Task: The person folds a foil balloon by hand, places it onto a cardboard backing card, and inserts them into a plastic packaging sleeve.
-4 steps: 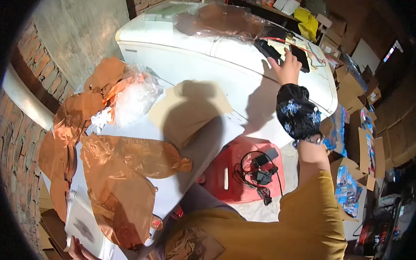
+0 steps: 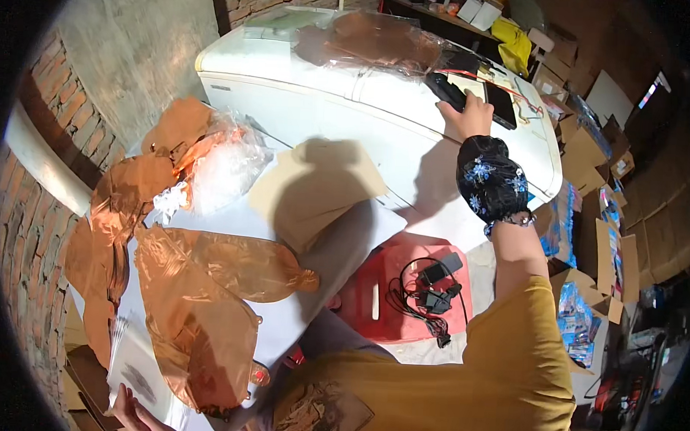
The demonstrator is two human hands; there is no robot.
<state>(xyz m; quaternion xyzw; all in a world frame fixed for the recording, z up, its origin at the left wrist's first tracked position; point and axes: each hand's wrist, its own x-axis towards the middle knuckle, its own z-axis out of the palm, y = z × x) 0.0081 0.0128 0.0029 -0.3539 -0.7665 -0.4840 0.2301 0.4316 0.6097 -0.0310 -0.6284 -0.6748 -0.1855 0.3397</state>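
No words or numbers can be read here. A small dark nameplate [image 2: 221, 87] sits near the upper left corner of the white chest's [image 2: 288, 107] front panel, its lettering too small to make out. Blue packets [image 2: 574, 322] in an open cardboard box at right carry colourful printing, also too small to read.

Blk cuff [image 2: 492, 179] w/ blue flwrs, mustard sleeve [image 2: 523, 328], coppery foil [image 2: 193, 324], red stool [image 2: 357, 299], blk device [image 2: 445, 90].

1 left hand [image 2: 134, 416], 1 right hand [image 2: 471, 118], 1 white freezer [image 2: 288, 111] far, 1 yellow bundle [image 2: 510, 48] far right, 1 red stool [image 2: 357, 292], 2 black adapter blocks [image 2: 440, 269]
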